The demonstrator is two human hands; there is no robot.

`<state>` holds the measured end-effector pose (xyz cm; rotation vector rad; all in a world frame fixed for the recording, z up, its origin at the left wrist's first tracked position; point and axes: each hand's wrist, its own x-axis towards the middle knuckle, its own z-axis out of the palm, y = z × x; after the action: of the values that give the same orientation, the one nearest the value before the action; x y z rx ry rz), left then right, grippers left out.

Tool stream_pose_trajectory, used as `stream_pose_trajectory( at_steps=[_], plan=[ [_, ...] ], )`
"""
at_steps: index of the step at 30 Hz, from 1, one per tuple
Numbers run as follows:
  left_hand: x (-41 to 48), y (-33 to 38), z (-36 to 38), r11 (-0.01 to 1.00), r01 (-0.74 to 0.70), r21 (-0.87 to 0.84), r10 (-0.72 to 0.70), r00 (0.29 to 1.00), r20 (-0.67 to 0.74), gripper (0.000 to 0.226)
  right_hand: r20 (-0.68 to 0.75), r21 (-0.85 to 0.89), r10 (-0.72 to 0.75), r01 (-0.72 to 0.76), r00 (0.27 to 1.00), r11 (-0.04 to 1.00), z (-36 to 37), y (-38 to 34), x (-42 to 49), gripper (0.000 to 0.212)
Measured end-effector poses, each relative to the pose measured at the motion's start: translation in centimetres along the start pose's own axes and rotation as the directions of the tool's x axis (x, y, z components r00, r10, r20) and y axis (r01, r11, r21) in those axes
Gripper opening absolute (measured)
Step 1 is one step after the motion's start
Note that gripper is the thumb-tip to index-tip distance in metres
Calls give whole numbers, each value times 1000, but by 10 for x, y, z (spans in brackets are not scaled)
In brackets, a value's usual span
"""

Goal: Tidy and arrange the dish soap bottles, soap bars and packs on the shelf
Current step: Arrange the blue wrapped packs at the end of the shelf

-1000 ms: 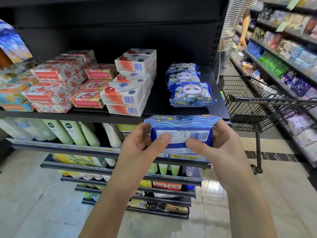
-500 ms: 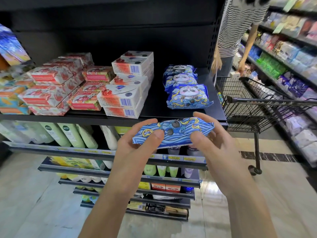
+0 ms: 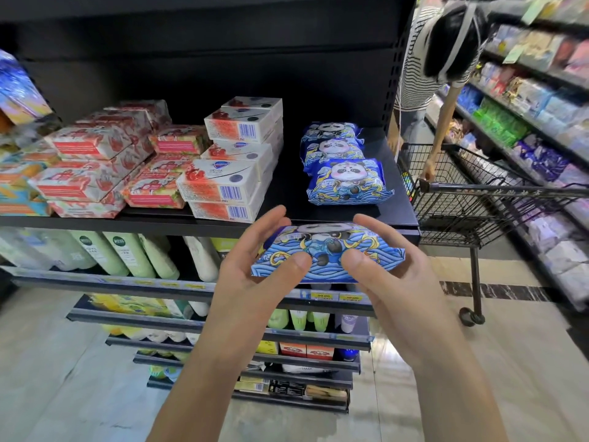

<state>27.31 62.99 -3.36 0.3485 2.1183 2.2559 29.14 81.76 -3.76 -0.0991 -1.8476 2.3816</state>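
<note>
Now you hold a blue pack (image 3: 328,250) with a panda picture between both hands, in the air just in front of the front edge of the top shelf (image 3: 127,223). Your left hand (image 3: 251,275) takes the left end and your right hand (image 3: 392,282) takes the right end. On each side the thumb lies on the printed face and the fingers reach behind the far edge, so the grip of each hand is clamped on the pack. The pack lies flat with the panda side up, tilted a little toward you. Whether it touches the shelf edge, you cannot tell.

On the shelf, directly behind the pack, a row of the same panda packs (image 3: 347,183) runs from the front to the back; how many are there is not clear. To the left of them, well apart, white soap boxes (image 3: 223,183) with red print and barcodes stand in stacks. Further left, red-wrapped soap bars (image 3: 86,183) are piled less evenly, some at an angle.

On the lower shelf (image 3: 111,279), pale green and white bottles (image 3: 124,253) lean in a row.

At the right, a black shopping cart (image 3: 462,199) stands in the aisle, and a person in a striped shirt (image 3: 414,74) bends over it with one hand at its handle.
</note>
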Motion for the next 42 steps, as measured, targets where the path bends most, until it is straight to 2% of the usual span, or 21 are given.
stream_pose_trajectory(
  at_steps=[3, 6, 7, 10, 12, 15, 17, 20, 22, 23, 27, 30, 33, 35, 37, 39, 40, 42],
  plan=[
    [1, -1, 1, 997, 29, -66, -31, 999, -38, 81, 5, 55, -59, 59, 998, 997, -3, 0, 1, 76],
    [3, -1, 0, 981, 101, -167, -110, 993, -43, 101, 25, 33, -129, 128, 991, 991, -4, 0, 2, 77],
    [3, 0, 0, 973, 118, -196, -127, 991, -34, 100, 37, 10, -150, 150, 988, 989, -4, -1, 2, 78],
    [3, 4, -2, 958, 140, -249, -145, 989, -1, 72, 104, 3, -196, 196, 975, 981, -3, -1, 2, 86],
    [3, 8, -2, 962, 151, -226, -162, 986, -34, 58, 165, -20, -221, 227, 961, 974, -1, -1, 3, 89],
    [4, 8, -3, 964, 169, -206, -193, 976, -102, 62, 223, -138, -268, 303, 937, 943, 3, 1, 6, 87],
    [4, 9, -7, 969, 162, -185, -187, 974, -128, 66, 272, -292, -322, 397, 907, 870, 3, 1, 10, 87],
    [3, 9, -14, 980, 127, -154, -149, 979, -141, 73, 357, -604, -380, 521, 853, 603, 5, -5, 17, 92],
    [3, 10, -19, 983, 90, -158, -115, 982, -151, 72, 432, -673, -415, 592, 801, 443, 10, -10, 24, 93],
    [4, 12, -21, 984, 72, -162, -97, 983, -155, 70, 459, -678, -426, 617, 780, 400, 14, -12, 27, 92],
    [6, 22, -35, 996, 1, -94, -13, 992, -126, 64, 480, -631, -432, 643, 763, 434, 25, -19, 42, 83],
    [8, 32, -50, 986, -100, 132, 117, 985, -126, 49, 470, -609, -436, 640, 767, 469, 32, -26, 53, 81],
    [16, 22, -71, 861, -194, 470, 311, 933, -184, 20, 415, -613, -442, 603, 795, 510, 40, -38, 66, 79],
    [25, 6, -86, 674, -200, 711, 434, 886, -162, 21, 382, -616, -453, 587, 806, 525, 48, -47, 75, 78],
    [38, -14, -97, 429, -223, 875, 515, 856, -35, 38, 365, -625, -449, 572, 815, 531, 58, -56, 88, 76],
    [49, -33, -102, 263, -264, 928, 515, 852, 96, 48, 364, -635, -437, 562, 822, 529, 70, -64, 103, 75],
    [54, -41, -102, 227, -277, 934, 501, 855, 132, 50, 368, -643, -428, 558, 825, 524, 77, -67, 111, 75],
    [60, -54, -99, 216, -288, 933, 493, 857, 150, 47, 383, -664, -404, 552, 831, 505, 91, -73, 126, 74]
  ],
)
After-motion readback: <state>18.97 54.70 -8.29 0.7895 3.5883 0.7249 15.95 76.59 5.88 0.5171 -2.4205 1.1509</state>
